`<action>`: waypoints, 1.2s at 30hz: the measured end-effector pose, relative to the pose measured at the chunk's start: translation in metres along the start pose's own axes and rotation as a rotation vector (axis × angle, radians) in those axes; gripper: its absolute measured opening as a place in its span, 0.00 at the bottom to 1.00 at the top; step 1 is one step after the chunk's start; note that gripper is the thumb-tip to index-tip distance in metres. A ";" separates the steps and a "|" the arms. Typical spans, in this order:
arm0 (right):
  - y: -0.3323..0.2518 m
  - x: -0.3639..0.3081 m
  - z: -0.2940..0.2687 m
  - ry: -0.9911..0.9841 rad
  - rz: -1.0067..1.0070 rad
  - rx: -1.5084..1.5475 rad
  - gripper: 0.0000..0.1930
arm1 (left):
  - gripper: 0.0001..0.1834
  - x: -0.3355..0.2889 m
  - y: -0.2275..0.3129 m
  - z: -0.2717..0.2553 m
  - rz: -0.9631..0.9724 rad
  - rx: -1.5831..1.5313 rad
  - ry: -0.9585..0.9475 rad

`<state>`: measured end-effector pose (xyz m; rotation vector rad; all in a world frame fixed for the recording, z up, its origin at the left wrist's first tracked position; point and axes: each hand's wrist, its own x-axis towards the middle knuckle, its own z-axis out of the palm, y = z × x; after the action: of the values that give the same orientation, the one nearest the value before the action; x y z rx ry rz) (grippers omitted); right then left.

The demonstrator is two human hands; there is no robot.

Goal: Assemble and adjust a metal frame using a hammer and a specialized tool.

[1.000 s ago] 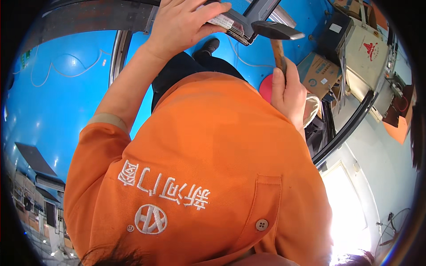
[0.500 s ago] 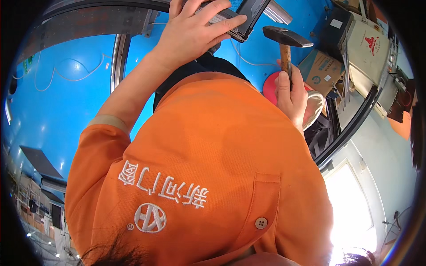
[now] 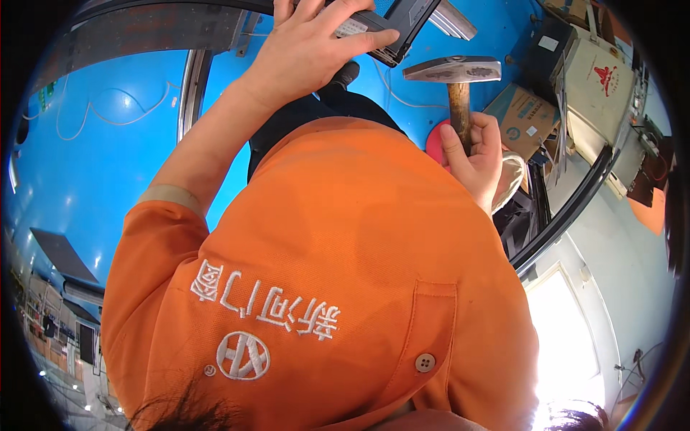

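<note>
In my right hand (image 3: 476, 154) is a hammer (image 3: 460, 100), its wooden handle wrapped by the closed fingers. The steel head sits upward, crosswise above the hand, blunt and apart from other things. My left hand (image 3: 305, 54) reaches to the top of the view and grips the end of a dark metal profile (image 3: 411, 29). One finger stretches along the profile's near edge; the other fingertips run out of the picture. A pale label shows on the profile beside these fingers.
Blue floor (image 3: 122, 179) spreads at left, with a thin pale cable (image 3: 122, 129) on it. A silver metal bar (image 3: 192, 97) runs beside my left forearm. At right are a red stool-like round thing (image 3: 435, 144), a cardboard box (image 3: 528, 118) and a black curved frame (image 3: 564, 215).
The hammer has turned in my right hand, so its head now lies more level and shows its side, slightly left and lower. My left hand stays on the profile, its fingers slightly shifted.
</note>
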<state>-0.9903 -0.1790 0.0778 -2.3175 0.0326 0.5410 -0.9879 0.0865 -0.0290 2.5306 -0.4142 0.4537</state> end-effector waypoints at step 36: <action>-0.012 0.033 0.028 0.149 -0.503 -0.443 0.14 | 0.11 0.001 -0.030 0.055 0.184 0.003 0.532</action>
<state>-0.9688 -0.1475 0.0551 -2.6509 -0.6399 0.1218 -0.9624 0.0808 -0.0859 2.2599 -0.4360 1.1581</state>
